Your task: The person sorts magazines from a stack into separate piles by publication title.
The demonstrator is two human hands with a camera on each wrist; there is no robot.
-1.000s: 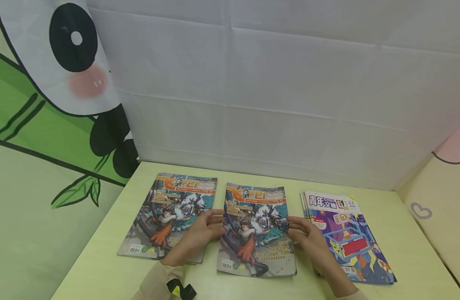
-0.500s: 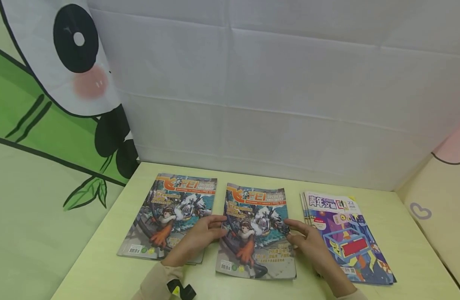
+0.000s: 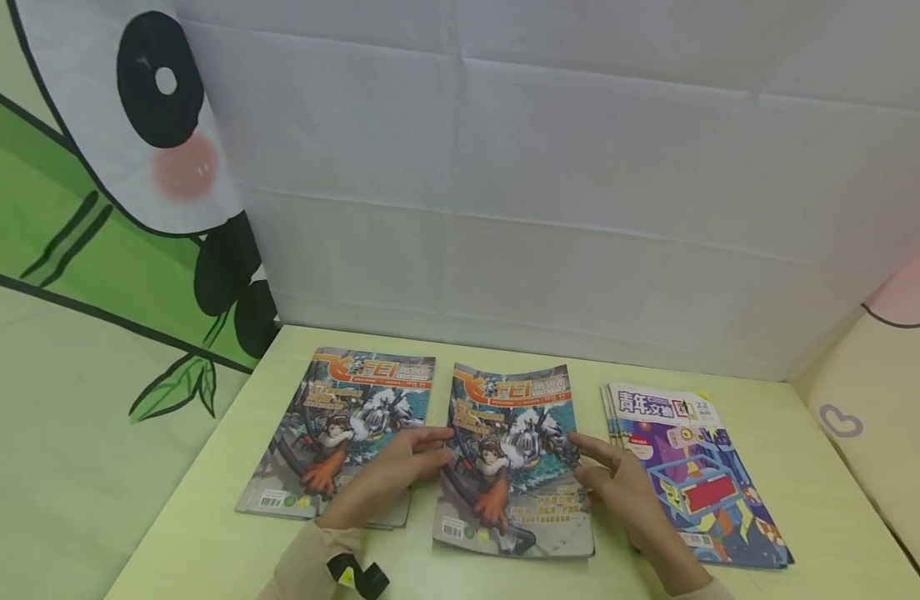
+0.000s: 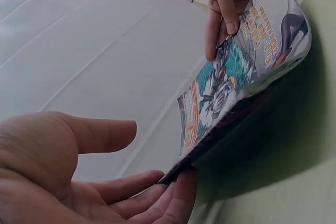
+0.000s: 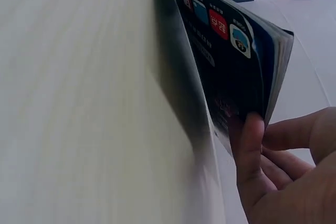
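In the head view a magazine (image 3: 514,467) with an orange title and an orange-gloved figure is held between both hands, slightly bowed. Its dark back cover (image 5: 223,72) shows in the right wrist view, raised off the table with a shadow below. My left hand (image 3: 396,467) supports the left edge on its fingertips; in the left wrist view the thumb (image 4: 107,134) stands clear of the paper. At the opposite edge, my right hand (image 3: 617,483) pinches the magazine between thumb and fingers.
Left of the held magazine lies a stack of magazines (image 3: 347,417) with the same cover, partly behind the left forearm. To the right is a fanned stack of purple magazines (image 3: 700,475). A white cloth wall (image 3: 505,183) rises behind the pale yellow table (image 3: 197,533).
Both hands have shifted slightly on the magazine's sides, and the right index finger lies higher on the edge. The magazine's top edge now bows more. The side stacks stay put.
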